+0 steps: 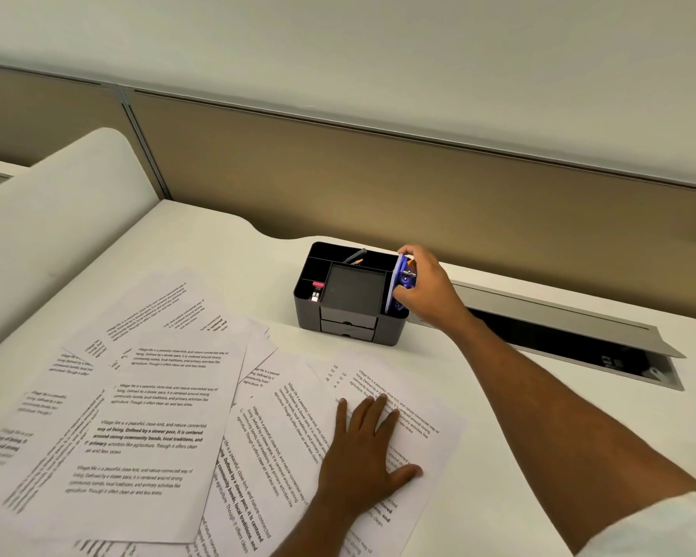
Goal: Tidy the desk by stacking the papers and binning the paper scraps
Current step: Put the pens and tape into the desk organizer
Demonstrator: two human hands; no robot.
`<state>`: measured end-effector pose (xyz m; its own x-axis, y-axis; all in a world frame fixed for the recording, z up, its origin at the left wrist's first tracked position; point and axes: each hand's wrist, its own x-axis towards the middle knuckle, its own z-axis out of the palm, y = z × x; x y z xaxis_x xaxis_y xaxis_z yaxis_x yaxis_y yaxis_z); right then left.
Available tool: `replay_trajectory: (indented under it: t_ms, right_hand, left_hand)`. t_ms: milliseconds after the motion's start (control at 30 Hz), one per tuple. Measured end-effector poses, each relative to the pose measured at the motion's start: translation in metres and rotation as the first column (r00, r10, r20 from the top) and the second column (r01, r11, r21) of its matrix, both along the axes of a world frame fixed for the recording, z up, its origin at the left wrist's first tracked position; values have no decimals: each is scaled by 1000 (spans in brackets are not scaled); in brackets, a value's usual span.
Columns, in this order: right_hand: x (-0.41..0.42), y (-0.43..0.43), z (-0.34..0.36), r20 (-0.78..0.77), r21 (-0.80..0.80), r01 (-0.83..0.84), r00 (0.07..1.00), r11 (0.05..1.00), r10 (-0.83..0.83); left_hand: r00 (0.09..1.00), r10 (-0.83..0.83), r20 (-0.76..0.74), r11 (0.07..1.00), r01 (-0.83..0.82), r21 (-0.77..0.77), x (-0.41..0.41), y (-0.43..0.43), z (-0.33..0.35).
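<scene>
Printed white paper sheets (153,416) lie scattered and overlapping across the near half of the white desk (226,251), some turned at angles. The left hand (358,456) rests palm-down on the rightmost sheet, its fingers (378,408) straight and spread flat on the page, gripping nothing. Well beyond the papers, the right hand (426,291) reaches to the right end of a black plastic desk organiser (354,303), fingers curled round a blue plastic object (402,283) standing in its end compartment; what that object is cannot be told.
</scene>
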<state>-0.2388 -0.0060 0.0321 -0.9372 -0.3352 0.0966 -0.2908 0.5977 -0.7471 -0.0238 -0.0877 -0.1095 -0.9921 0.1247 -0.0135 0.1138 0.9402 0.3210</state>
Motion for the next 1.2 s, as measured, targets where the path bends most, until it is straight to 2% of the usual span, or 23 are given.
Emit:
replay_trajectory:
  t_ms: [100, 300, 467, 800, 967, 1200]
  right_hand:
    - [-2, -4, 0, -26, 22, -14, 1000, 1000, 14]
    - [-5, -6, -6, -103, 301, -71, 989, 951, 107]
    - [-1, -4, -11, -131, 403, -21, 988, 915, 80]
    - [-3, -3, -17, -69, 400, -126, 984, 908, 166]
    - [-8, 0, -14, 44, 365, -195, 980, 911, 192]
    - [-10, 0, -19, 70, 380, -185, 983, 906, 172]
  left_hand:
    - [1000, 5, 6, 1000, -5, 0, 0, 0, 0]
    - [1000, 6, 15, 1000, -6, -6, -1, 0, 0]
    - [1000, 7, 14, 1000, -7, -8, -1, 0, 0]
    - [1000, 4, 15, 1000, -4, -13, -1, 0, 1]
    - [1000, 10, 20, 1000, -10, -10, -1, 0, 1]
    - [1000, 9, 16, 1000, -9, -16, -1, 0, 2]
